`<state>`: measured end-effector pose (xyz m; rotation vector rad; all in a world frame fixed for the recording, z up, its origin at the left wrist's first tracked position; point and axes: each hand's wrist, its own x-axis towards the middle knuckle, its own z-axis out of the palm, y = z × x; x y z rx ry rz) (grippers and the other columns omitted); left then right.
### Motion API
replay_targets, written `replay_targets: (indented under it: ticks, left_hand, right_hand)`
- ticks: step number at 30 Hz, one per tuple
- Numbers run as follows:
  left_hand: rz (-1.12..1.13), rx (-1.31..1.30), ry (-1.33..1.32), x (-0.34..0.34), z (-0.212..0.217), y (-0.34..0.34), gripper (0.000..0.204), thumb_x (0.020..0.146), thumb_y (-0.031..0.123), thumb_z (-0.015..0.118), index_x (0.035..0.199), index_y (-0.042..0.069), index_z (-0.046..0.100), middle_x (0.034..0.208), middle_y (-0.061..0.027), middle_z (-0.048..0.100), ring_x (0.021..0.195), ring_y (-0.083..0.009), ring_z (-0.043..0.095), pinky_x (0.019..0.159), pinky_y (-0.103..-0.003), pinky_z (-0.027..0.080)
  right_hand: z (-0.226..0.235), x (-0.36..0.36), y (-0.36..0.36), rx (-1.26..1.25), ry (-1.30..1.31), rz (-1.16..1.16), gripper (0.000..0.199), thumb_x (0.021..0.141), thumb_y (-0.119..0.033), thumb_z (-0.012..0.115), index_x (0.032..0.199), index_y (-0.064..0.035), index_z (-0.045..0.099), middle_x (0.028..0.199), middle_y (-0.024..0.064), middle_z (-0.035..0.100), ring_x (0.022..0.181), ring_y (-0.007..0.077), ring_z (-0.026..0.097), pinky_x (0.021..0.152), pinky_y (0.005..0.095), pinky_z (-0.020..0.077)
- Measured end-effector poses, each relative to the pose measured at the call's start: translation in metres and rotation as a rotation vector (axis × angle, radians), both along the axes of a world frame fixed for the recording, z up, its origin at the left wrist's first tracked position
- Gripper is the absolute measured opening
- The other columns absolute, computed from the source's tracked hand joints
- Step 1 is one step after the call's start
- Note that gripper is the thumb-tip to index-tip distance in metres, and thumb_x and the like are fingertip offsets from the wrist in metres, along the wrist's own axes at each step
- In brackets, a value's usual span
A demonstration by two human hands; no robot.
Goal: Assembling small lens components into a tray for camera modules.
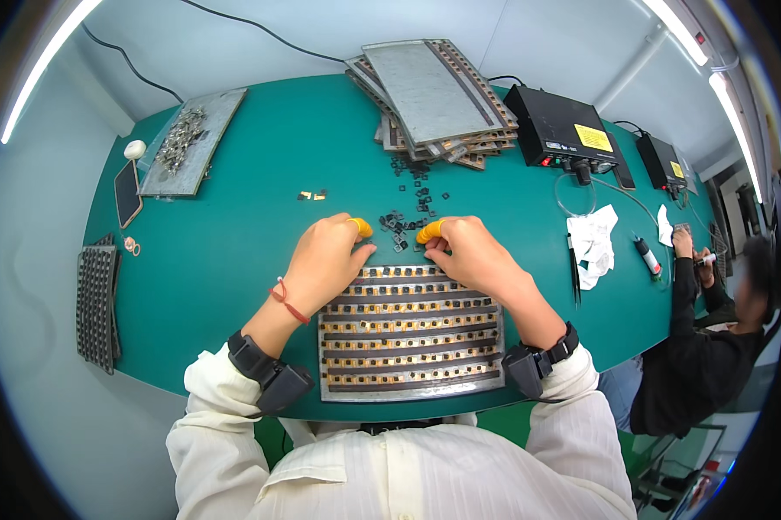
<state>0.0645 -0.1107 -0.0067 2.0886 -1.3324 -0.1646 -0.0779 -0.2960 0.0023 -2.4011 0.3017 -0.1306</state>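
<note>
My left hand (325,251) and my right hand (469,252) face each other just above the far edge of a metal tray (408,395). Both forefingers wear yellow finger cots, and the other fingers curl under. On each hand a gap shows between forefinger and thumb, with nothing visible held. Between the hands lies a loose scatter of small black square pieces (396,223), some close to my right fingertip. Rows of copper-coloured strips with black squares set on them fill the tray, with dark bars between the rows.
Behind the scatter rises a stack of metal trays (434,91). Right of it stand a black control box (563,130), white tissue (591,247), tweezers (574,273) and a small bottle (647,258). A phone (128,195) and a tray of metal parts (191,143) lie left. A co-worker (702,364) sits right.
</note>
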Motion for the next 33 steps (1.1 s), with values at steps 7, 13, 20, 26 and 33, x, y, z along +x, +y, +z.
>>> replay_targets:
  ticks: [7,13,20,26,33]
  left_hand:
    - [0.066,0.084,-0.137,-0.006,-0.005,-0.007,0.015,0.078,0.011,0.071,0.083,-0.003,0.070,0.081,-0.0150,0.066,0.073,-0.0307,0.066,0.065,-0.039,0.052]
    - [-0.045,0.071,-0.078,-0.014,0.009,0.010,0.014,0.075,0.010,0.070,0.082,-0.003,0.069,0.078,-0.0142,0.064,0.070,-0.0318,0.064,0.064,-0.039,0.051]
    - [-0.204,0.092,0.053,-0.038,0.015,0.044,0.012,0.077,0.010,0.069,0.079,-0.001,0.067,0.076,-0.0118,0.061,0.067,-0.0308,0.061,0.063,-0.040,0.050]
    - [-0.219,0.071,-0.063,-0.046,0.002,0.045,0.011,0.079,0.011,0.069,0.079,0.000,0.068,0.077,-0.0114,0.059,0.069,-0.0311,0.059,0.075,-0.040,0.048]
    - [-0.270,0.224,-0.265,-0.070,0.013,0.054,0.022,0.086,0.020,0.069,0.073,0.002,0.066,0.067,-0.0115,0.059,0.064,-0.0290,0.060,0.068,-0.039,0.048]
  right_hand:
    - [0.002,0.004,0.005,0.046,0.048,-0.003,0.020,0.082,-0.005,0.073,0.099,0.0063,0.071,0.081,0.0170,0.071,0.071,0.0201,0.069,0.065,0.0301,0.0552]
    - [-0.005,0.004,0.007,-0.110,-0.052,0.010,0.016,0.079,-0.007,0.074,0.090,0.0050,0.070,0.076,0.0139,0.066,0.067,0.0257,0.066,0.060,0.0350,0.0522]
    - [0.003,0.002,0.011,-0.160,-0.061,0.055,0.014,0.079,-0.006,0.072,0.088,0.0033,0.069,0.078,0.0134,0.062,0.069,0.0275,0.063,0.063,0.0370,0.0503]
    - [0.036,-0.046,0.023,-0.092,-0.002,0.013,0.011,0.079,-0.006,0.072,0.087,0.0018,0.068,0.077,0.0107,0.060,0.070,0.0225,0.064,0.062,0.0345,0.0506]
    - [0.012,-0.085,0.035,-0.046,0.037,-0.039,0.013,0.083,-0.007,0.069,0.088,0.0045,0.067,0.081,0.0133,0.057,0.071,0.0295,0.063,0.064,0.0386,0.0520]
